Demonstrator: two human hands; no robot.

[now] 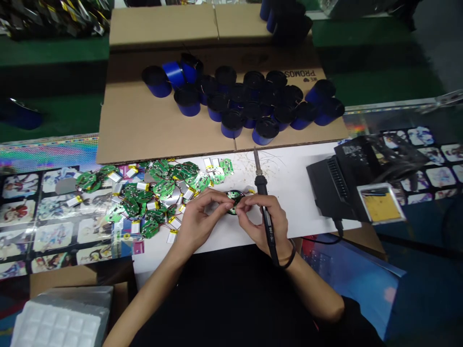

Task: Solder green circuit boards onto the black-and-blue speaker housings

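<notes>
My left hand (pixel 198 221) and my right hand (pixel 264 224) meet over a white sheet (pixel 300 193), their fingertips pinching a small round green circuit board in a black ring (pixel 234 196). A black soldering iron (pixel 263 190) also lies in my right hand, its thin metal tip pointing away from me and touching nothing. Beside my left hand, a heap of green circuit boards (pixel 159 190) lies tangled with small yellow-labelled flat batteries (pixel 172 236) and thin wires.
Dark blue cylinders with black ends (pixel 231 103) lie grouped on flattened cardboard (pixel 144 130) beyond the sheet. A black soldering station (pixel 347 178) with a yellow sponge tray (pixel 379 205) stands to the right. White foam packing (pixel 61 318) sits at the lower left.
</notes>
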